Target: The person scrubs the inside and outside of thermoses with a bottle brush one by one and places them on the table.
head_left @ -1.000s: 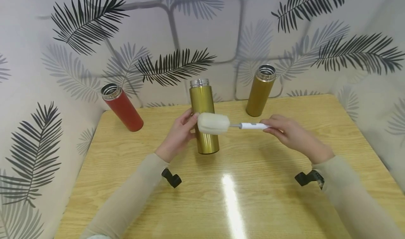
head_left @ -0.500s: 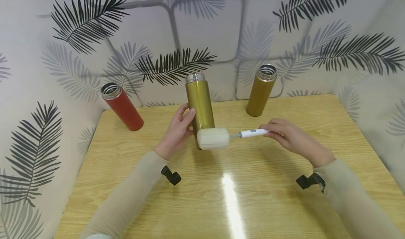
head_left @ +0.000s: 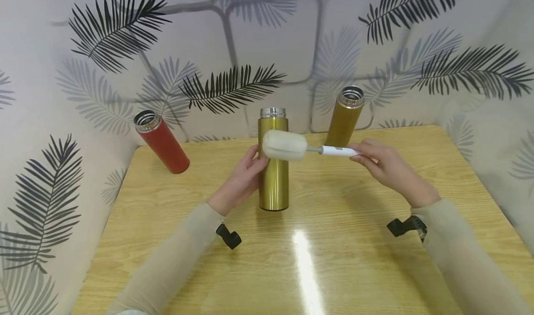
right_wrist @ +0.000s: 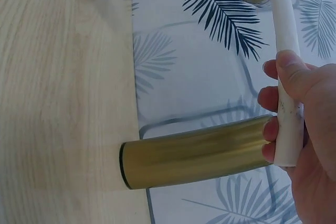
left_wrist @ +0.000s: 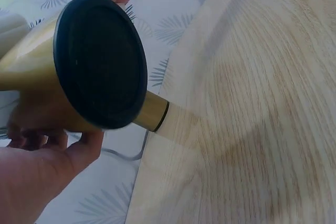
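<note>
The left hand [head_left: 242, 180] is curled round the side of the gold bottle [head_left: 273, 185] and holds it raised, near upright, over the middle of the table [head_left: 258, 278]; the left wrist view shows its dark base off the wood. The right hand [head_left: 381, 164] has its fingers closed round the handle of the brush [head_left: 284, 145], which lies almost level. The brush's sponge head is in front of the gold bottle's upper body and hides part of it; whether they touch, I cannot tell.

The handle crosses before the foot of the second bottle [head_left: 345, 116], also gold, which stands at the back, near the right hand. The red bottle [head_left: 163, 143] stands at the back left, well apart from both hands. Both have open mouths. Behind them rises the leaf-patterned wall [head_left: 271, 37].
</note>
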`<state>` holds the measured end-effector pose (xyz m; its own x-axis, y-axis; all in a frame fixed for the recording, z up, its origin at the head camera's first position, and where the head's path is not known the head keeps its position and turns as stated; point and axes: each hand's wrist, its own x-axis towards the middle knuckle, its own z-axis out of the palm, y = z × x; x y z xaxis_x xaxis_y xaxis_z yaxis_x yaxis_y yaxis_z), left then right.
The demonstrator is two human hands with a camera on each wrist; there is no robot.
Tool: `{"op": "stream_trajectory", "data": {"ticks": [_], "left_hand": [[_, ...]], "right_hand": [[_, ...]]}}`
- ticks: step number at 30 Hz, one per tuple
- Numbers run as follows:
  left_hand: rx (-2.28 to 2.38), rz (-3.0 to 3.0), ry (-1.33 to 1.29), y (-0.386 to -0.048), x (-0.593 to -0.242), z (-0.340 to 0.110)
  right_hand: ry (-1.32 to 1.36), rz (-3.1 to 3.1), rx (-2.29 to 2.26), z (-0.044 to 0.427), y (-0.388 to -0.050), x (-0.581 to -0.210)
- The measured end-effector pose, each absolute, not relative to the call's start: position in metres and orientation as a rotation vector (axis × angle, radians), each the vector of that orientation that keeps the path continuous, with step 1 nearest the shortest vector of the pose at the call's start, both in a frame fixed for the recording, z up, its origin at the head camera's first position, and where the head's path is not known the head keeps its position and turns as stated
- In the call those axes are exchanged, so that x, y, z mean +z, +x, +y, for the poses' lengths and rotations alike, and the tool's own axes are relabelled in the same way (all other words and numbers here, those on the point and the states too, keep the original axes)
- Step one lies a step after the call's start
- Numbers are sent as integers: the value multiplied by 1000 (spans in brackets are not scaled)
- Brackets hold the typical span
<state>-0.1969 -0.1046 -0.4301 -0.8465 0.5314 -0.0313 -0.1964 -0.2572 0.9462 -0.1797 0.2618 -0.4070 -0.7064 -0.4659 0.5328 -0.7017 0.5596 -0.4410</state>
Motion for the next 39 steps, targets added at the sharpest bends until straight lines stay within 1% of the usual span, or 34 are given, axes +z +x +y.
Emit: {"op": "stream_trajectory", "data": {"ticks": [9, 17, 24, 33, 39], "left_hand": [[1943, 1830, 358, -195, -429, -102], [1929, 1855, 405, -197, -434, -100], [2038, 1772, 395, -198, -435, -105], [2194, 1725, 252, -207, -428, -113], [2281, 1696, 232, -209, -423, -115]], "right_hand": [[840, -2429, 827, 261, -183, -399], [849, -2427, 846, 263, -182, -404], [971, -2432, 862, 261, -180, -412], [1138, -2500, 876, 259, -172, -430], [1194, -2505, 854, 260, -167, -436]]}}
